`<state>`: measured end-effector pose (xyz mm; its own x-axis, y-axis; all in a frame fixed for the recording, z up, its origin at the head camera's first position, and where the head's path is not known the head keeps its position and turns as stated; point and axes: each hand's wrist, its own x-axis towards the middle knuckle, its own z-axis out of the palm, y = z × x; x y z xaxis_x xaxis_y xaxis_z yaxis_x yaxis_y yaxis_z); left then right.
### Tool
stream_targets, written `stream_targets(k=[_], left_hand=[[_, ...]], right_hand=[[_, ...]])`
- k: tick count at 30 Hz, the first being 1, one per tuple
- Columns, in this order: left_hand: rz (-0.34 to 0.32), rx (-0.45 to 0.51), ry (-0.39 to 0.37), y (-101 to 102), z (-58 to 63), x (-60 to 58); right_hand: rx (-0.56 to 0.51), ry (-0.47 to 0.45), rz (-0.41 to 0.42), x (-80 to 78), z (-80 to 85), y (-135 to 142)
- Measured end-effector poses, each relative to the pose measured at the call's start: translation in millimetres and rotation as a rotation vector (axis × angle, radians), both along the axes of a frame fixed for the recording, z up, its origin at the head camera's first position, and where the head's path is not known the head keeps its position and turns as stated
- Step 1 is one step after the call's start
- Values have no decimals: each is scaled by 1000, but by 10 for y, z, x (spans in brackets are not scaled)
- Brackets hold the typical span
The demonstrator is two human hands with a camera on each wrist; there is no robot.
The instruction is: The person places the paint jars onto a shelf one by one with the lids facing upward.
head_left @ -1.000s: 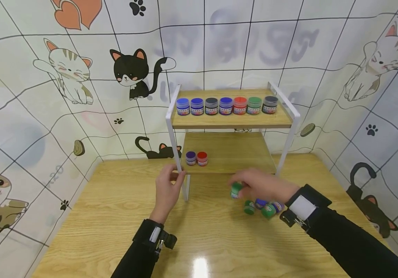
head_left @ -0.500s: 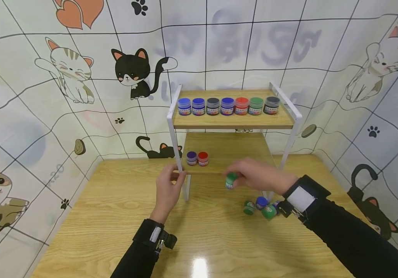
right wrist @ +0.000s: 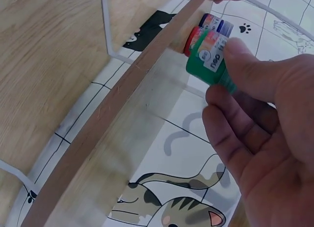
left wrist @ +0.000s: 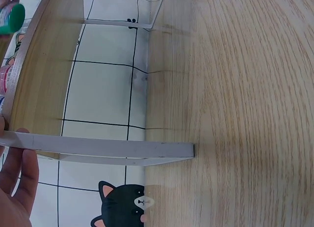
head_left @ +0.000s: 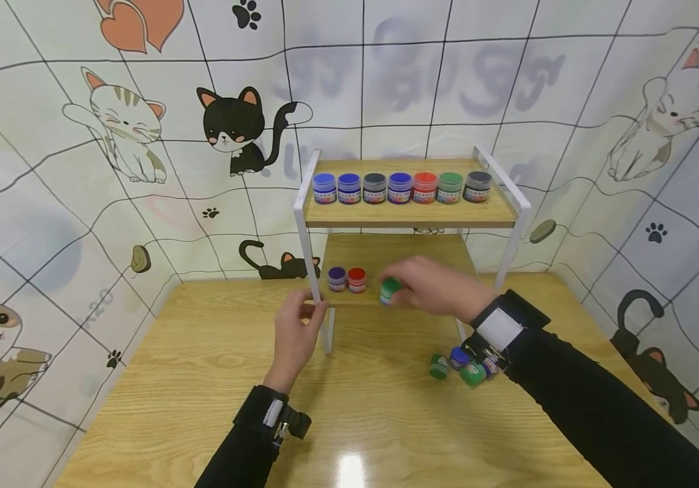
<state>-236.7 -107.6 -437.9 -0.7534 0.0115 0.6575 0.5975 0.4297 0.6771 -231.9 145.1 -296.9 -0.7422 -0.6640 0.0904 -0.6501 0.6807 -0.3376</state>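
Note:
My right hand (head_left: 437,288) pinches a small green-lidded paint jar (head_left: 389,291) at the front of the lower shelf (head_left: 431,271). Whether the jar touches the board, I cannot tell. In the right wrist view the held jar (right wrist: 208,57) is tilted, with its label showing. Left of it on that shelf stand a purple paint jar (head_left: 337,279) and a red one (head_left: 357,280), side by side. My left hand (head_left: 296,332) holds the rack's white left leg (head_left: 306,254) beside the lower board, its fingers (left wrist: 25,175) against the metal.
On the top shelf (head_left: 410,215), several paint jars (head_left: 400,188) stand in a row. Several more lie on the table near the rack's right leg, among them a green jar (head_left: 438,367) and a blue-lidded jar (head_left: 459,357). Cat-patterned sheeting (head_left: 160,169) surrounds the table.
My right hand has raised the green jar from low over the table and carried it up and left to the lower shelf. The left hand stays on the leg.

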Motion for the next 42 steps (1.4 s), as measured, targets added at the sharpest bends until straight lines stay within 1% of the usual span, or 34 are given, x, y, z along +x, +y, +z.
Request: stream_targets(k=[7,12,17,24,31,42], left_hand=[[6,-1,-19,1,-11,-1],[5,0,-6,0,-4,7],[-5,3,13,5,-3,9],[-20,12,23,17,-3,3],[-11,9,13,10,-1,0],[-4,7,18,-12,-34,-27]], right_hand=[[8,25,-97,-115,-61,-81],[5,63,-132,-159,-109,-121],[7,80,-119,-209,-152,-154],[9,70,-114,-228,-170,-186],[19,64,-131,-235,-180,-217],[9,54,-129,-252,-187,-234]])
